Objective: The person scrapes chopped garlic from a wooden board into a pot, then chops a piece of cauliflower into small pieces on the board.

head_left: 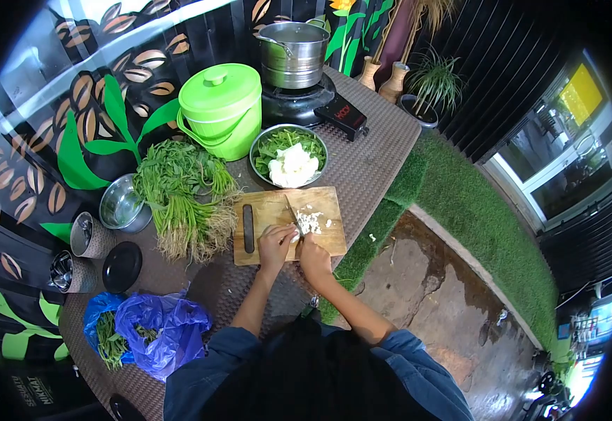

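On the wooden cutting board lie small chopped white pieces. My right hand is closed around the handle of a knife, whose blade points away from me over the board. Just left of the blade, my left hand presses a small white piece with its fingers together. Behind the board stands a metal bowl with cut green leaves and a white mass in it.
Left of the board lies a rooted bunch of greens. Beyond are a green lidded bucket, a steel pot on a stove, an empty metal bowl and blue plastic bags.
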{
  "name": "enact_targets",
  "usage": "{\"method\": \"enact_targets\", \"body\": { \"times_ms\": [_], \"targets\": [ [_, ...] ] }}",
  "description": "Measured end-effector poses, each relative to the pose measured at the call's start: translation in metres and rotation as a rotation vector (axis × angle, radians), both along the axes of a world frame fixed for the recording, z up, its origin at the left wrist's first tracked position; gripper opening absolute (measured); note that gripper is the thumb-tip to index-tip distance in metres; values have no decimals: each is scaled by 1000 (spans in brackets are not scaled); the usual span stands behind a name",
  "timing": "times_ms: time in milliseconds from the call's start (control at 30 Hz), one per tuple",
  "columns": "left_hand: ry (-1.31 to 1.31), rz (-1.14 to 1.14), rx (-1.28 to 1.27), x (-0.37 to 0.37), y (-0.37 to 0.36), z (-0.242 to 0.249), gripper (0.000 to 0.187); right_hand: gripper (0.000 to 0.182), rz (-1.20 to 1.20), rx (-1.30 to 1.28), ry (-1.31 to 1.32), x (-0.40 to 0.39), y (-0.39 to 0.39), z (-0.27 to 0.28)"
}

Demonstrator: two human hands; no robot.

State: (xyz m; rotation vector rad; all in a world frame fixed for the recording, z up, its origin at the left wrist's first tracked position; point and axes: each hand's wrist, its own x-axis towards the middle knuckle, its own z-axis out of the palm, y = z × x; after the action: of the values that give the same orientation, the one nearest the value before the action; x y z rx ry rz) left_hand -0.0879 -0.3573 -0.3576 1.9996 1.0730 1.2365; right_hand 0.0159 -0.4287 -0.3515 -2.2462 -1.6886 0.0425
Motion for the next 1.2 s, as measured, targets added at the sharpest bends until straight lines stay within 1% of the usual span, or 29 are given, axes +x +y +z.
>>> {"method": "enact_targets", "body": {
  "times_ms": [133,200,233,300,400,500,567,633,700,800,867,933,1000,1033,1067,1133,1167,1200],
  "targets": [
    [6,16,-3,1,-5,1,14,21,-27,-82,39,3,13,10],
    [-15,39,-25,3,-7,2,14,23,-8,-226,217,16,22,24],
    [-47,49,-35,3,-6,1,13,23,-3,-225,216,24,24,29],
    [-76,63,-47,1,-7,0,13,32,75,-244,287,34,24,41],
    [-28,32,-51,1,-5,1,12,34,119,-312,320,34,14,60],
    [-17,34,-16,2,-6,1,11,34,95,-294,261,20,0,69],
    [-27,44,20,2,-5,-2,10,31,52,-258,231,9,-4,56],
    [-7,43,-3,1,-6,1,10,28,6,-222,202,0,-6,34],
    [13,34,-21,1,-8,5,11,24,-59,-83,106,-5,-6,14],
    [7,39,-8,2,-6,7,10,20,-36,-69,64,-4,-2,3],
    [27,55,88,3,-7,5,11,21,-22,-99,93,1,5,1],
    [22,50,111,3,-9,6,12,23,-5,-122,120,10,15,11],
    [22,50,134,2,-10,6,14,29,18,-200,217,18,20,30],
    [21,44,126,1,-10,6,15,36,24,-246,291,22,19,46],
    [19,38,118,1,-9,6,17,36,29,-247,289,25,13,56],
    [6,27,110,0,-8,5,16,33,211,-191,171,28,2,65],
    [-7,9,103,0,-7,5,16,33,213,-194,170,24,1,60],
    [-8,10,101,0,-7,5,16,32,94,-232,212,17,1,52]
  ]
}}
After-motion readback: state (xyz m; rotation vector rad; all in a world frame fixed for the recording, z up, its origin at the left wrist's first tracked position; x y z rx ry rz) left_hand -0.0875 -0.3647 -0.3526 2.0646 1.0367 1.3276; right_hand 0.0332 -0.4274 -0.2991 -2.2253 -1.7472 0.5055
